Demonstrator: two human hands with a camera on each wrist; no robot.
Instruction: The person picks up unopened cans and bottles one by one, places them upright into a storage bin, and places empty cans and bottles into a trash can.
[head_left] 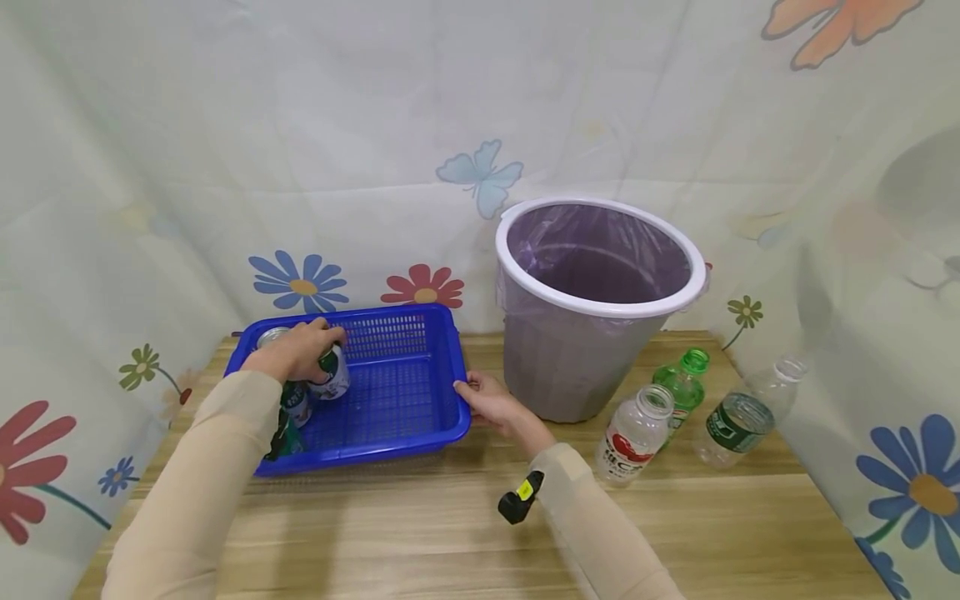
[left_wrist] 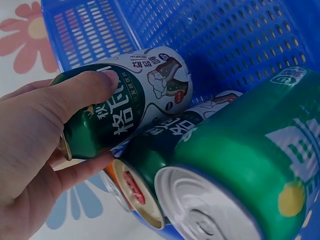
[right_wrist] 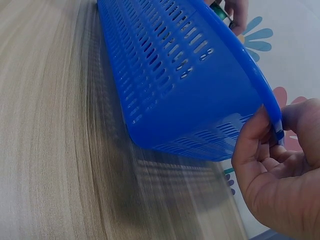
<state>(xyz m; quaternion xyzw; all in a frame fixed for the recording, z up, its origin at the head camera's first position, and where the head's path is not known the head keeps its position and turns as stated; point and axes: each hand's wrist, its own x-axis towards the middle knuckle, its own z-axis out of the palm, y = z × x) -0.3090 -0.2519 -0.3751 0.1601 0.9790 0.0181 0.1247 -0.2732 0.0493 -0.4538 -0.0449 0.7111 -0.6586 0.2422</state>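
Note:
A blue plastic basket (head_left: 390, 392) with slotted walls stands at the left of the table, several drink cans grouped at its left end. Inside it my left hand (head_left: 303, 350) grips a green and white can (left_wrist: 130, 97), thumb across its label. Beside that can lie another green and white can (left_wrist: 147, 150) and a bright green can (left_wrist: 250, 155); an orange one is mostly hidden behind them. My right hand (head_left: 491, 400) pinches the rim at the basket's right end, its thumb (right_wrist: 255, 122) and curled fingers meeting over the edge.
A grey bin (head_left: 577, 358) with a white rim and purple liner stands right of the basket. In front and to its right are a clear bottle with a red label (head_left: 633, 437), a green bottle (head_left: 682, 383) and a clear bottle with a dark green label (head_left: 738, 425).

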